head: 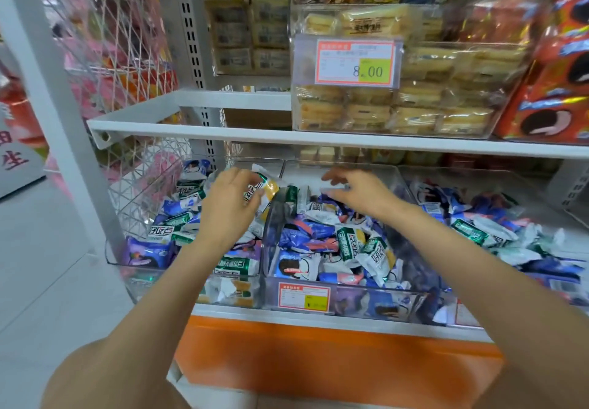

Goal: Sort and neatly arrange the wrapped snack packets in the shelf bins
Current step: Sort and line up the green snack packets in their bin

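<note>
Wrapped snack packets in white, blue and green foil lie heaped in three clear plastic bins that stand side by side along the front edge of the lower white shelf. We find the left bin at the shelf's left corner, just beside a white wire mesh side panel. The middle bin bears a red and yellow price tag on its front wall. The right bin runs on toward the shelf's right edge and out of view. In all three the packets lie mixed and tumbled. Behind the heap in the middle bin, toward the shelf's back edge, we see a bare white patch.

The left hand hovers over the thin wall between the left and middle bins. Its fingers are curled round one white, green and yellow packet, lifted clear of the heaps. The right hand hangs over the rear of the middle bin's heap, fingers stretched and spread apart. Blur keeps us from telling whether the tips touch a packet.

Just above both hands runs the front edge of the upper white shelf, leaving a low gap over the bin rims. On it stands a clear plastic box of yellow cakes with a red and yellow price label. Orange biscuit packs stand at its right edge.
</note>
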`<control>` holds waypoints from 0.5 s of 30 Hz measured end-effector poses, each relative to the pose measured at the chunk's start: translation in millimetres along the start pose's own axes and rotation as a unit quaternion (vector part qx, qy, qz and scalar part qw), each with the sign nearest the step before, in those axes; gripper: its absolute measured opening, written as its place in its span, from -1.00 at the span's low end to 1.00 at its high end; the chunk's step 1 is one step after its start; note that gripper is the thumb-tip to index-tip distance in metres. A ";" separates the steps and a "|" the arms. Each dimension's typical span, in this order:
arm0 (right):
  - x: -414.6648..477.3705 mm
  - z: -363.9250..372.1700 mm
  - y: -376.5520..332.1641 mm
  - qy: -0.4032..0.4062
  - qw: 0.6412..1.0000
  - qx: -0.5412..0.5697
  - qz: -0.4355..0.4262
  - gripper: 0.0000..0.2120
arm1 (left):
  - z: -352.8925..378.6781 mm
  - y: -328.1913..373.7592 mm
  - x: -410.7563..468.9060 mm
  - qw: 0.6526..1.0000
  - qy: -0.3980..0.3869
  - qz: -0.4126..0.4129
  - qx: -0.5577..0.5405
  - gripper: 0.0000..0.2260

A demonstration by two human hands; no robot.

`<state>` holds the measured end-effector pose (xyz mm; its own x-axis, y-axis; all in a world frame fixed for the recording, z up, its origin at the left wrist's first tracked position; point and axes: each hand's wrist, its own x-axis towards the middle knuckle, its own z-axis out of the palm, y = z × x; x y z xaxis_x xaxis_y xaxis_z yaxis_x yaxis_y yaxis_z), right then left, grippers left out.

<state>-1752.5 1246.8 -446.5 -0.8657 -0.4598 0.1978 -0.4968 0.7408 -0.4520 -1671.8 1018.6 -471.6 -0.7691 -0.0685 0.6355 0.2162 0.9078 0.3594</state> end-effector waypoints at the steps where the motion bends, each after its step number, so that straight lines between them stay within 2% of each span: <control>1: -7.0 -7.7 8.4 -0.020 1.000 -0.013 0.010 -0.71 | 3.6 8.9 -0.2 0.999 -0.010 0.038 -0.003 -0.86; 4: -25.5 -21.9 28.5 -0.069 0.994 -0.080 0.015 -0.74 | 22.5 28.8 0.9 0.991 -0.060 0.124 0.000 -0.84; 8: -44.5 -22.6 42.8 -0.162 0.968 -0.191 -0.001 -0.70 | 51.2 52.4 2.4 0.971 -0.169 0.163 0.037 -0.67; 12: -56.3 -18.5 50.8 -0.209 0.945 -0.252 -0.019 -0.52 | 73.0 57.3 8.6 0.950 -0.263 0.127 0.108 -0.50; 15: -58.2 -15.8 53.2 -0.219 0.924 -0.311 -0.043 -0.45 | 82.5 53.1 12.4 0.942 -0.308 0.080 0.104 -0.48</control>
<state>-1729.5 1320.7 -468.3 -0.7817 -0.5826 -0.2226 -0.6190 0.7684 0.1624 -1719.5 1100.1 -501.0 -0.9539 0.2705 0.1300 0.2851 0.9521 0.1103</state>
